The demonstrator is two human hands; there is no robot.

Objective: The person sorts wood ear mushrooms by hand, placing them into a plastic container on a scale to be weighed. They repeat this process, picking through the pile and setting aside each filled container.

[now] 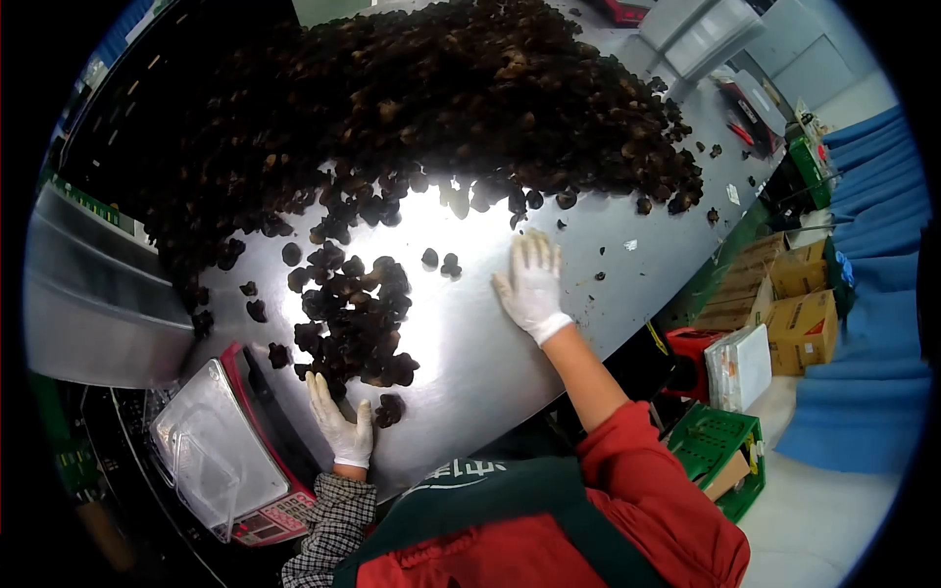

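The small pile of dark, curled pieces (345,333) lies on the metal table (470,343), in front of the left hand (341,428) and apart from most of the large dark heap (441,108) beyond. The gloved left hand is at the pile's near edge, its fingers close together and the thumb held away, beside 1 loose piece (390,410); whether the fingertips touch the pile, I cannot tell. The gloved right hand (535,289) is flat over bare metal, fingers slightly spread, pinching nothing; 2 pieces (441,262) lie to its left. Handling these pieces well probably calls for a flat palm, light pressure so that they don't crumble, and a clear gap between pile and heap. Farther out stand a scale (221,451) by the left arm, a green crate (720,461) and cardboard boxes (802,328) at the right.
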